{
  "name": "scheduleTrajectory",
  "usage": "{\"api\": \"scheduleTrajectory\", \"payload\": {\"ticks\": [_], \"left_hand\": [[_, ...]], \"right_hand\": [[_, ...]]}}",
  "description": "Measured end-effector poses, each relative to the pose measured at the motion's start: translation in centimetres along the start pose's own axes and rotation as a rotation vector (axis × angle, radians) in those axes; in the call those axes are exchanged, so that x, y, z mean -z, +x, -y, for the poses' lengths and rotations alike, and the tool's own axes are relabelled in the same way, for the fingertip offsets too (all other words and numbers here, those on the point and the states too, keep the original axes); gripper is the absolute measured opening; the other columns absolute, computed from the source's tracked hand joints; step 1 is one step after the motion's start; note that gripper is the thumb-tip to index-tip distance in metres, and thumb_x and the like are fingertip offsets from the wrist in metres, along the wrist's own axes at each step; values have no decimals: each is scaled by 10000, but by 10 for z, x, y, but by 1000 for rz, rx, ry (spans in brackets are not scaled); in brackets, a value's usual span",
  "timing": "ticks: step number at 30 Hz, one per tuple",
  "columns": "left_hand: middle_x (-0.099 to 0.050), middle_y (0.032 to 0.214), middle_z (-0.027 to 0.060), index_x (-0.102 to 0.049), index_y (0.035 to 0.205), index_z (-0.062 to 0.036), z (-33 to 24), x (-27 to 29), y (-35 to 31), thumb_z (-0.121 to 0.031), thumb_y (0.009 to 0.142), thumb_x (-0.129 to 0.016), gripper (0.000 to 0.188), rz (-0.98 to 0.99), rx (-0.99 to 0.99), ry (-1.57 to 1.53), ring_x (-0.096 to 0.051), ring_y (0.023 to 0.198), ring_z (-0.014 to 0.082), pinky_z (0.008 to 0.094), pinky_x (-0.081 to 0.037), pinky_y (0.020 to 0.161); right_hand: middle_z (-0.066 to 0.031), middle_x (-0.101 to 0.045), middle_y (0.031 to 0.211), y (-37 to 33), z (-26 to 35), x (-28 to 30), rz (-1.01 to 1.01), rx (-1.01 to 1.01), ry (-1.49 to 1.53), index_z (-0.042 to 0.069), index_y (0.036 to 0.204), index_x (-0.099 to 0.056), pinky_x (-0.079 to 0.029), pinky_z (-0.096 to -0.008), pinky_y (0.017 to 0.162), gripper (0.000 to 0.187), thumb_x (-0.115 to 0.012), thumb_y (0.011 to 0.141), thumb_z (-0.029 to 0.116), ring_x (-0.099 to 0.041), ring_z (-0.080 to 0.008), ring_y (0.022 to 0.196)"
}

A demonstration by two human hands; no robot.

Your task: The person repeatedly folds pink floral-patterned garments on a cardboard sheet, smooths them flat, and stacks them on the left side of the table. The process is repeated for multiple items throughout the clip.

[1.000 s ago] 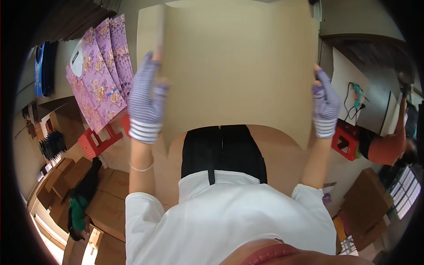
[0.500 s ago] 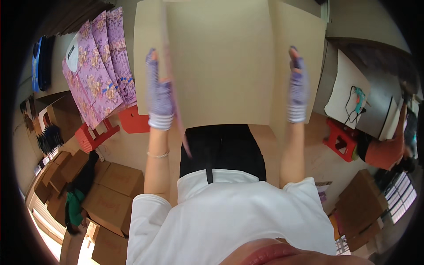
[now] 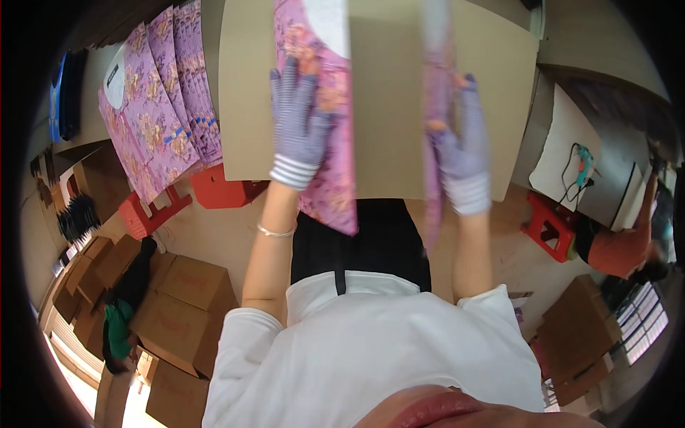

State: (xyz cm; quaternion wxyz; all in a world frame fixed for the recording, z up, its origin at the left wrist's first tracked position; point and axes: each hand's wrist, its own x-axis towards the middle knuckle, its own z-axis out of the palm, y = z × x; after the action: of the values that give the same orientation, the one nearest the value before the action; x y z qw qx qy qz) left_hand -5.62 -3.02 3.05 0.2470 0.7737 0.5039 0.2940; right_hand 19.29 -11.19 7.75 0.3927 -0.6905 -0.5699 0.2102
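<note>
A beige board (image 3: 389, 107) lies before me. On its left part a purple floral garment panel (image 3: 332, 200) with a white curved neck area leans at a slant, its lower corner hanging past the board's near edge. My left hand (image 3: 298, 121), in a striped lilac fingertipless glove, rests flat on that panel with fingers spread. Toward the right a second floral panel (image 3: 437, 93) stands nearly edge-on and is blurred. My right hand (image 3: 467, 143), gloved the same way, lies along its outer side, fingers stretched and thumb apart. Whether the two panels join is hidden.
Folded floral garments (image 3: 153, 121) overlap at the left, above red stools (image 3: 153, 210). To the right, a teal glue gun (image 3: 585, 167) with a black cord lies on a white sheet (image 3: 564, 135). Cardboard boxes (image 3: 178, 307) stand lower left. Other people are at both sides.
Both hands have moved inward, the left one rightward and the right one slightly left. The left panel, edge-on before, now shows its floral face; the right panel has come into view.
</note>
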Motion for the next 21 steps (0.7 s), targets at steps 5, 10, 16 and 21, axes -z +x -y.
{"api": "scheduleTrajectory", "payload": {"ticks": [5, 10, 16, 21], "left_hand": [[-373, 1540, 136, -406, 1467, -24, -12, 68, 17, -338, 994, -515, 578, -50, 306, -643, -318, 1435, 262, 408, -240, 1174], [-457, 1485, 140, -454, 1406, 50, 42, 90, 46, -220, 1014, -465, 476, 44, 170, -415, -439, 1352, 224, 303, -326, 1113], [-494, 1444, 136, -514, 1385, -25, 57, 57, 85, -245, 959, -558, 482, -131, 111, -391, -439, 1352, 304, 454, -306, 1140], [-491, 1421, 227, -492, 1388, 10, 6, -11, 83, -354, 984, -548, 547, -207, -309, -355, -456, 1332, 358, 426, -355, 1111]], "right_hand": [[-184, -448, 1474, -16, 31, 86, 41, -305, 25, 41, 1493, -344, -368, -348, 1100, 695, -632, 861, 31, -467, -257, 1339], [-176, -498, 1432, 15, -66, 124, -155, -405, 196, -76, 1407, -421, -437, -296, 1013, 551, -460, 858, -94, -585, -191, 1177], [-194, -504, 1415, 37, -83, 104, -161, 137, -757, -15, 1351, -489, -391, -405, 1085, 470, -527, 883, -12, -513, -326, 1266], [-110, -699, 1065, -14, -49, 8, 211, -31, 36, 48, 1112, -677, -505, -345, 925, 229, -649, 903, 139, -647, -274, 1039]]}}
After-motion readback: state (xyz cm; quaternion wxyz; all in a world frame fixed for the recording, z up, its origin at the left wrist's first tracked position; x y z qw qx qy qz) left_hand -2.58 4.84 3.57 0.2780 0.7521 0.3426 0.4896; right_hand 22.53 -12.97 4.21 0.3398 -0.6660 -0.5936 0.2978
